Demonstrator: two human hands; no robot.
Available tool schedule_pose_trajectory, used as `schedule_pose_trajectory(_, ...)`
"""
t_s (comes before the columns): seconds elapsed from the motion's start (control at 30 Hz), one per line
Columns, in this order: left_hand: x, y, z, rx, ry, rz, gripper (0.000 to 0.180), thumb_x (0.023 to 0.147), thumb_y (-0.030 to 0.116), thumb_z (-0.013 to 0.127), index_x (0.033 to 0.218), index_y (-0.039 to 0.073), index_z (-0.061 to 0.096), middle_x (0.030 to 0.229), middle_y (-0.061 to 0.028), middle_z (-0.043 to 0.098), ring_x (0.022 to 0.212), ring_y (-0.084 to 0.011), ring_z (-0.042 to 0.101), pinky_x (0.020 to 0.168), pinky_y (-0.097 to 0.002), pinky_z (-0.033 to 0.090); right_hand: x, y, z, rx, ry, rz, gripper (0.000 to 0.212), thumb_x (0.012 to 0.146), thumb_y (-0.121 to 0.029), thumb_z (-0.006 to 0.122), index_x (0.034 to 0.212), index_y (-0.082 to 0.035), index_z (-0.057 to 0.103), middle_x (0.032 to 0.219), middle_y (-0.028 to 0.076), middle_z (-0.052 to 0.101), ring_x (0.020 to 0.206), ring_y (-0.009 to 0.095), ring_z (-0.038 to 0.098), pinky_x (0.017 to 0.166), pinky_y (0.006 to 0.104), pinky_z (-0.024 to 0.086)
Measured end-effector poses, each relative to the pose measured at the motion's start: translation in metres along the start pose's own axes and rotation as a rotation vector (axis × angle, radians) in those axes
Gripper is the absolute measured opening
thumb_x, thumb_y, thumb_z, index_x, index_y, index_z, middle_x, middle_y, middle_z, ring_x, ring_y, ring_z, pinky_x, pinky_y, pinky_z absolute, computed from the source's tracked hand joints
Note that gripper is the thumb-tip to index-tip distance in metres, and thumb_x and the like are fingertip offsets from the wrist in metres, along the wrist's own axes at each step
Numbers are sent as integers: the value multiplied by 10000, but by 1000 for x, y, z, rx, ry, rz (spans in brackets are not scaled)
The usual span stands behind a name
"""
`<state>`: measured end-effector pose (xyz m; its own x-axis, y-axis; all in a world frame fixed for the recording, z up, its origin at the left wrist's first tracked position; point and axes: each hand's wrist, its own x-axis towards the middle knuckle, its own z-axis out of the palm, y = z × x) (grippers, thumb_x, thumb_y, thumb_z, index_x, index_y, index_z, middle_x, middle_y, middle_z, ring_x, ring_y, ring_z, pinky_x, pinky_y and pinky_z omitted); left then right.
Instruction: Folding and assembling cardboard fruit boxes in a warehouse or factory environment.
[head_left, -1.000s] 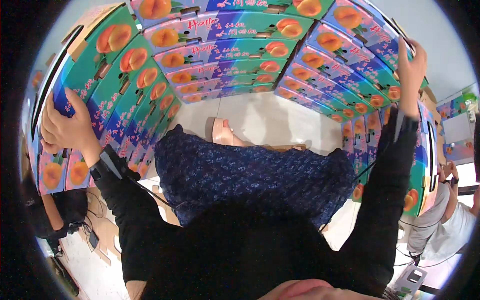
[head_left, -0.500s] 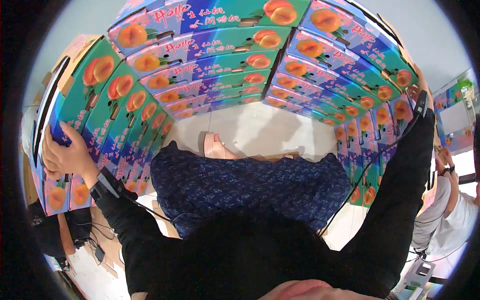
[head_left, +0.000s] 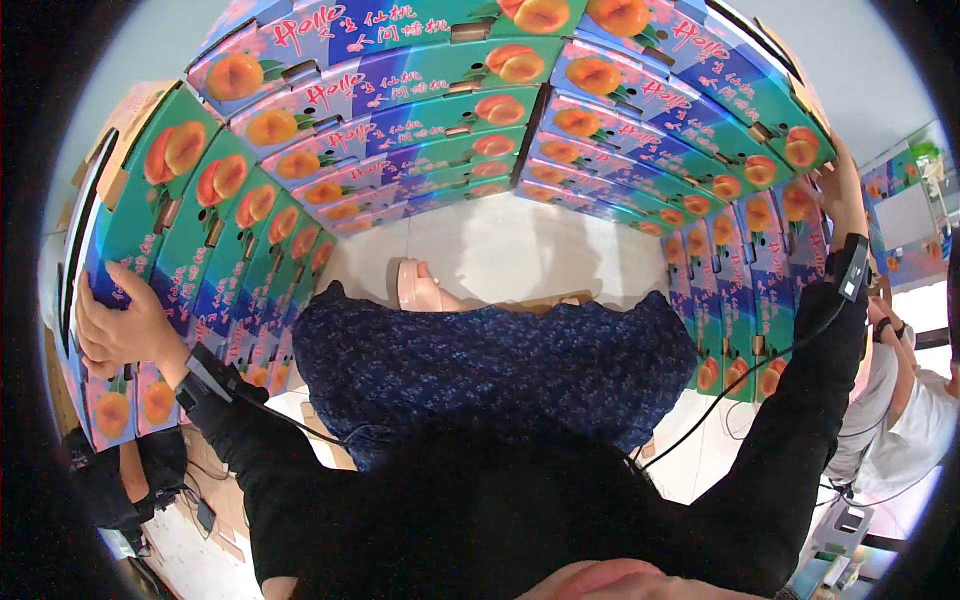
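Stacks of colourful cardboard fruit boxes, printed with peaches, surround me. My left hand (head_left: 128, 318) lies against the upper box of the left stack (head_left: 165, 165), its fingers spread over the side near the outer edge. My right hand (head_left: 838, 195) touches the end of the upper box of the right stack (head_left: 745, 105), close to its corner. Its fingers show only in part and look stretched out along the cardboard. Another stack (head_left: 400, 75) stands ahead, meeting the right one at a dark gap. Both my wrists wear black bands with cables.
Pale floor (head_left: 500, 245) lies between the stacks, with a sandalled foot (head_left: 425, 288) below a dark blue patterned skirt (head_left: 490, 370). A person in a white top (head_left: 910, 430) is at the far right. Black cables and a dark bag (head_left: 155, 460) are at lower left.
The stacks ahead have shifted left and slightly up in view. My left hand keeps its contact with the left box. My right hand still touches the right box, its forearm now more upright.
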<state>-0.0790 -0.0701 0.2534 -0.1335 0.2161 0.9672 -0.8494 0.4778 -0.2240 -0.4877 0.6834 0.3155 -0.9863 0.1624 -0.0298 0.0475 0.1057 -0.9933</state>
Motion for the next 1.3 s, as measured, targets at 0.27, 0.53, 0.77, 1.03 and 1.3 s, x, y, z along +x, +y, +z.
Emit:
schedule_pose_trajectory(0.27,-4,7,3,104,19,-4,322,762,465,627,926,191,667,915,61,624,901,-160,528,816,-351,329,-59,-1,38,230,150,179,629,757,-607,534,1200,-165,470,1144,80,464,1032,258,464,862,411,419)
schedule_pose_trajectory(0.53,-9,1,9,142,46,-43,329,764,533,586,906,247,666,916,119,621,910,-124,532,836,-402,248,-64,-13,71,383,288,115,626,753,-562,571,1180,-119,458,1162,109,473,1060,265,458,834,448,433)
schedule_pose_trajectory(0.77,-2,4,2,24,26,-11,323,780,453,616,948,181,665,915,65,622,902,-170,533,818,-322,370,-34,-22,45,148,124,-142,510,793,-421,584,1165,-92,471,1175,114,496,1096,287,487,867,505,454)
schedule_pose_trajectory(1.03,-9,1,6,63,25,-19,320,756,476,631,912,200,673,900,77,620,897,-151,523,826,-332,318,-81,-61,-20,360,522,-147,522,744,-412,640,1130,-86,512,1123,105,486,1055,282,492,866,503,450)
schedule_pose_trajectory(1.3,-7,-12,14,58,114,1,291,754,471,634,865,207,690,856,80,629,822,-138,549,739,-293,369,-176,-10,-241,549,591,-263,531,714,14,668,1185,-40,432,1051,98,477,917,180,514,790,338,506)
